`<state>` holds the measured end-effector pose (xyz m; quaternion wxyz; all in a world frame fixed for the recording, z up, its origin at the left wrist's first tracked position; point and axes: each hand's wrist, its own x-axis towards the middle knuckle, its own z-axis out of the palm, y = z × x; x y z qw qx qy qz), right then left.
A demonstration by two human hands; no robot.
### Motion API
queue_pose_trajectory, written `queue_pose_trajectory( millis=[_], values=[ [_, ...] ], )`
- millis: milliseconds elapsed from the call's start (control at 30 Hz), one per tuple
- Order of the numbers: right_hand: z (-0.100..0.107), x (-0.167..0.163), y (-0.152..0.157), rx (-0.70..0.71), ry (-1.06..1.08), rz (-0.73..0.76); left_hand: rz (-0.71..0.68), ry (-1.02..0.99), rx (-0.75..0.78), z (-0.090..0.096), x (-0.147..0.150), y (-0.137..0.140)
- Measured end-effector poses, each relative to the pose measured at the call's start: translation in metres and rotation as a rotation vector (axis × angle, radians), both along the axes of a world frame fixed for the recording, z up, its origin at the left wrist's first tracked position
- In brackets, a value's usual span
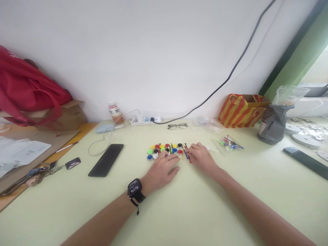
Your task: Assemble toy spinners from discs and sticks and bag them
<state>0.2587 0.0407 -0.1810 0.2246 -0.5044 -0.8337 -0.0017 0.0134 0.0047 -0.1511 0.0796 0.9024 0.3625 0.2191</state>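
a pale wall (143, 58) rises behind the light green table (164, 212), whose back edge runs along it; a dark cord (232, 73) slants down across the wall to a white power strip at that edge. beyond the table's left edge, a red bag (28, 82) sits on a cardboard box (64, 118). toward the back right corner stand a red-and-yellow striped bag (238, 111) and, just beside it, a dark grey bag (273, 124).

both bare hands reach in from the near edge to the middle of the table. the left hand (160, 169), a watch on its wrist, lies palm down with its thumb apart from the fingers, loose and unclenched, its fingertips over the front of the small coloured discs (167, 146). the right hand (201, 157) is bent at the right end of those discs, fingertips at a few thin coloured rods (186, 154); whether it pinches one, i cannot tell.

a black phone (106, 160) lies nearer the left edge, well apart from the hands. glasses (177, 126) rest near the back edge, behind the discs. the discs sit in rows, with more thin rods standing out among them.
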Motion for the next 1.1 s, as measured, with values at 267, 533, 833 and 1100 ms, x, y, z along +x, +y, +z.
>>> queue_pose_trajectory(
  millis=[267,533,833,1100],
  values=[
    [0.024,-0.002,0.014,0.023,-0.117,0.003,-0.095,0.054,-0.074,0.012,0.007,-0.009],
    [0.041,0.014,0.000,0.096,-0.059,0.011,-0.124,0.061,-0.113,0.013,0.007,-0.010],
    [0.023,0.008,-0.017,-0.141,0.268,0.012,-0.137,0.046,-0.090,0.011,0.003,-0.012],
    [0.022,-0.003,-0.024,-0.177,0.287,0.153,-0.019,-0.056,0.005,0.004,-0.001,-0.006]
  ],
)
